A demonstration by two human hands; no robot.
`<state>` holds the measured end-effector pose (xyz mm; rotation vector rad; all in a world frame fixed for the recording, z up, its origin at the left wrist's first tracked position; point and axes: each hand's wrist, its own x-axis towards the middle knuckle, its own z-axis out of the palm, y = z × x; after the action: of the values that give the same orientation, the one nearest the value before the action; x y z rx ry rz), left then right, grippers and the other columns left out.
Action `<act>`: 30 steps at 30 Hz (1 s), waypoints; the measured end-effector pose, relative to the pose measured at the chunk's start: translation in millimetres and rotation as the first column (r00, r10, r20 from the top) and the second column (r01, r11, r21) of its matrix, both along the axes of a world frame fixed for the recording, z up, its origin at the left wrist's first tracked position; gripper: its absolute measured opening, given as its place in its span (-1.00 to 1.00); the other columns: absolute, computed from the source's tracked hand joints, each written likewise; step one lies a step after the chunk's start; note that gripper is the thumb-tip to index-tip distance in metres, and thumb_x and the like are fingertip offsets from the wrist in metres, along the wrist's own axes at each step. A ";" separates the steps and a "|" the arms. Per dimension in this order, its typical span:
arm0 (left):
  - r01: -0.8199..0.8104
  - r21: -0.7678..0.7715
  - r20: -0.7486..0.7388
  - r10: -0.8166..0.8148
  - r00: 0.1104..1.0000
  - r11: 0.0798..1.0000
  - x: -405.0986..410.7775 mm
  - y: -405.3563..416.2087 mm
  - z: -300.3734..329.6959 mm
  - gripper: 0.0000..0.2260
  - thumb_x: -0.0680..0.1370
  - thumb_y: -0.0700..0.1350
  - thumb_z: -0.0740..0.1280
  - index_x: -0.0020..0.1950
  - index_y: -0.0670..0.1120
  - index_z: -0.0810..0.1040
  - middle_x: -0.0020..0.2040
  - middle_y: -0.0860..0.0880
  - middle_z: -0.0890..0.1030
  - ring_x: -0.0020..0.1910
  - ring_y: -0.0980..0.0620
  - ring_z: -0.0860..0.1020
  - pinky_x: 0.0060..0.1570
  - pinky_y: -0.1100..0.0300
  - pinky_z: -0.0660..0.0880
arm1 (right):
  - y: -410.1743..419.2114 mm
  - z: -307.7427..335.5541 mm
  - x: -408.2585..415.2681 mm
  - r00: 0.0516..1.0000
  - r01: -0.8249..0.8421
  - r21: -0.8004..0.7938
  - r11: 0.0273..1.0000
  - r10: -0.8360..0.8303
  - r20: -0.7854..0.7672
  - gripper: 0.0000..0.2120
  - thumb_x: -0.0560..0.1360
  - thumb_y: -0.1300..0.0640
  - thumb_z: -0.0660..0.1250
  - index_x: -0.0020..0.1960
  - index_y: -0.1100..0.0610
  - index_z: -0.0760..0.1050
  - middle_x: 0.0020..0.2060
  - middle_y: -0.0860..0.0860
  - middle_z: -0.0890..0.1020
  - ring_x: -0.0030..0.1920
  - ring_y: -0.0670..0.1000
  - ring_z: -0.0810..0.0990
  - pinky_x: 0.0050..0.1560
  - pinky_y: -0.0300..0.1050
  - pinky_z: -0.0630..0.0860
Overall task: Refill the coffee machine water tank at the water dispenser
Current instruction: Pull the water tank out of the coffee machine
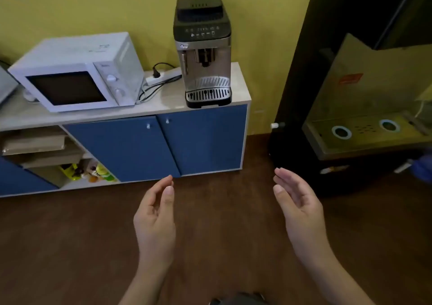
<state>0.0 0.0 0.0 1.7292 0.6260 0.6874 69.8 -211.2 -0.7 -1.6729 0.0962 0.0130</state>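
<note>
A silver and black coffee machine stands at the right end of a low cabinet's white top; its water tank cannot be made out from here. To the right stands a dark water dispenser with two blue-ringed spots on its gold drip tray. My left hand and my right hand hang in front of me above the floor, palms turned toward each other, fingers apart, holding nothing. Both hands are well short of the machine.
A white microwave sits left of the coffee machine, with a power strip and cables between them. The cabinet has blue doors and open shelves with boxes and bottles. Brown wood floor lies below.
</note>
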 end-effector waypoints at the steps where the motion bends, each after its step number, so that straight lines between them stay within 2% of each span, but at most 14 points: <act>1: 0.020 -0.010 -0.002 -0.020 1.000 1.000 2.1 1.8 2.4 -0.77 0.64 -0.15 0.26 0.26 -0.10 0.58 -0.23 0.32 0.64 -0.36 0.37 0.50 -0.35 0.53 0.42 | 3.0 0.3 -0.3 1.000 -0.014 0.015 1.000 0.014 -0.003 -0.69 0.59 0.13 0.30 0.32 -0.06 0.48 0.21 -0.21 0.58 0.22 -0.25 0.53 0.03 -0.55 0.46; 11: 0.109 -0.020 -0.007 -0.109 0.994 0.994 39.1 19.5 -10.2 -0.78 0.64 -0.17 0.26 0.26 -0.13 0.58 -0.22 0.32 0.64 -0.32 0.37 0.52 -0.31 0.51 0.43 | 13.2 -19.0 18.4 0.999 -0.014 0.031 0.999 0.016 -0.042 -0.67 0.59 0.16 0.31 0.33 -0.03 0.48 0.24 -0.13 0.58 0.26 -0.18 0.54 0.19 -0.33 0.50; 14: 0.099 -0.007 0.001 -0.099 0.995 0.995 65.2 18.7 -9.8 -0.77 0.64 -0.16 0.27 0.26 -0.11 0.58 0.00 0.19 0.67 -0.06 0.30 0.61 -0.10 0.47 0.51 | 12.2 -25.7 40.2 0.999 -0.014 0.018 1.000 0.015 -0.041 -0.67 0.58 0.16 0.31 0.33 -0.04 0.48 0.25 -0.14 0.58 0.26 -0.20 0.53 0.15 -0.40 0.51; 16: 0.099 0.012 0.000 -0.099 0.995 0.995 85.4 17.2 -11.9 -0.77 0.64 -0.15 0.27 0.27 -0.11 0.58 0.11 0.09 0.65 -0.02 0.31 0.60 -0.05 0.44 0.53 | 12.2 -28.6 63.0 0.999 -0.030 0.018 0.999 0.031 -0.028 -0.66 0.58 0.16 0.31 0.33 -0.03 0.48 0.25 -0.15 0.58 0.26 -0.21 0.53 0.15 -0.45 0.49; 21: 0.069 0.009 0.012 -0.069 0.998 0.998 138.7 15.6 -10.7 -0.76 0.63 -0.17 0.27 0.27 -0.15 0.58 0.07 0.07 0.66 -0.18 0.36 0.58 -0.19 0.50 0.48 | 18.9 -28.4 123.6 0.997 -0.081 0.008 0.997 0.081 -0.019 -0.67 0.58 0.14 0.31 0.32 -0.08 0.47 0.23 -0.20 0.57 0.24 -0.23 0.53 0.06 -0.52 0.47; 25: 0.052 0.007 0.002 -0.052 0.999 0.999 180.4 22.8 -10.2 -0.77 0.63 -0.17 0.28 0.26 -0.12 0.59 0.14 0.05 0.65 0.10 0.26 0.60 -0.01 0.47 0.47 | 29.0 -31.8 169.5 0.991 -0.130 -0.001 0.992 0.130 -0.031 -0.67 0.58 0.12 0.32 0.33 -0.08 0.47 0.21 -0.24 0.56 0.21 -0.33 0.50 0.03 -0.56 0.45; 26: 0.052 0.002 -0.002 -0.052 0.999 0.999 191.3 25.6 -10.3 -0.77 0.63 -0.17 0.28 0.26 -0.13 0.59 0.14 0.05 0.65 0.08 0.28 0.60 -0.02 0.47 0.47 | 32.4 -33.4 181.3 0.991 -0.130 -0.009 0.992 0.129 -0.033 -0.66 0.58 0.12 0.32 0.33 -0.07 0.47 0.21 -0.24 0.56 0.21 -0.35 0.50 0.02 -0.57 0.44; 29: 0.060 0.001 -0.001 -0.060 0.998 0.998 227.0 40.3 -14.2 -0.78 0.63 -0.21 0.28 0.25 -0.16 0.59 0.06 0.07 0.66 -0.15 0.37 0.58 -0.16 0.50 0.47 | 49.1 -37.9 217.2 0.991 -0.130 -0.026 0.991 0.129 -0.037 -0.66 0.58 0.13 0.32 0.34 -0.04 0.47 0.20 -0.24 0.56 0.20 -0.36 0.49 0.02 -0.58 0.44; 30: 0.068 0.004 0.004 -0.068 0.998 0.998 241.5 46.7 -15.9 -0.78 0.63 -0.22 0.28 0.25 -0.17 0.59 0.06 0.06 0.66 -0.14 0.37 0.58 -0.15 0.50 0.47 | 55.6 -40.3 230.2 0.991 -0.133 -0.027 0.991 0.132 -0.034 -0.66 0.58 0.14 0.31 0.34 -0.03 0.48 0.20 -0.24 0.56 0.20 -0.36 0.49 0.03 -0.57 0.44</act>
<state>241.5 46.7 -15.9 1.7439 0.5606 0.6446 300.0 -155.6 -41.0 -1.7065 0.0091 0.1389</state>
